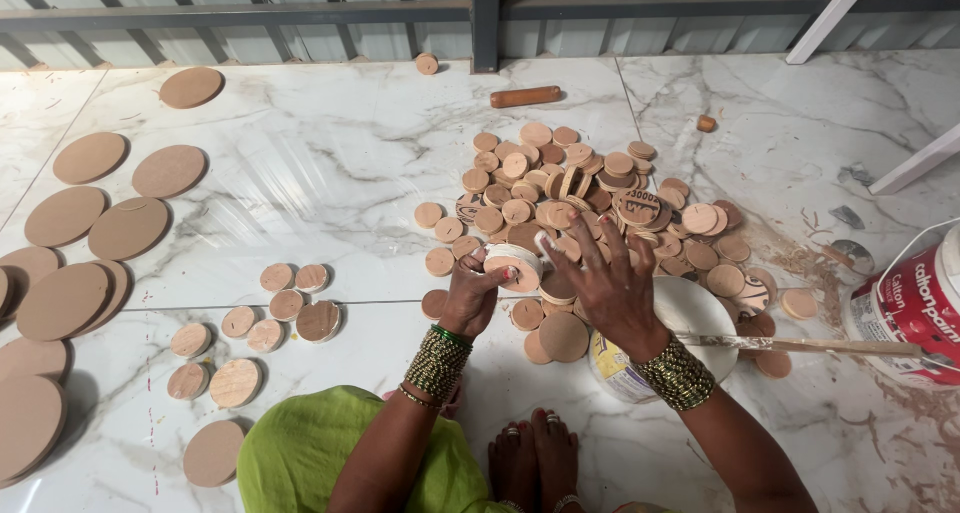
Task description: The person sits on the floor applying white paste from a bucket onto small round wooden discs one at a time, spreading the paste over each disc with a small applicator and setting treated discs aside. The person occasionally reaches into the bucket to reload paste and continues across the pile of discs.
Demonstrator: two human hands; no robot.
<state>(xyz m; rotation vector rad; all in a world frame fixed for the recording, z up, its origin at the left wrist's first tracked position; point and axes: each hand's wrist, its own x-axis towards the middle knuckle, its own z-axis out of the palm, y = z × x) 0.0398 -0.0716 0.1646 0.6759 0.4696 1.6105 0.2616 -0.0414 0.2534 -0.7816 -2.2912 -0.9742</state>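
Disc stack: gripped by left hand, flat faces upright (edge-on)
Right hand: splayed, empty, just right of stack, over disc pile

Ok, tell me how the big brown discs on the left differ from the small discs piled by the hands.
The big discs are far wider, smooth and uniformly brown; the small discs are little, paler, some showing wood grain. The big ones lie spread flat, barely overlapping; the small ones sit heaped together. Both are round, flat and rest on the marble floor.
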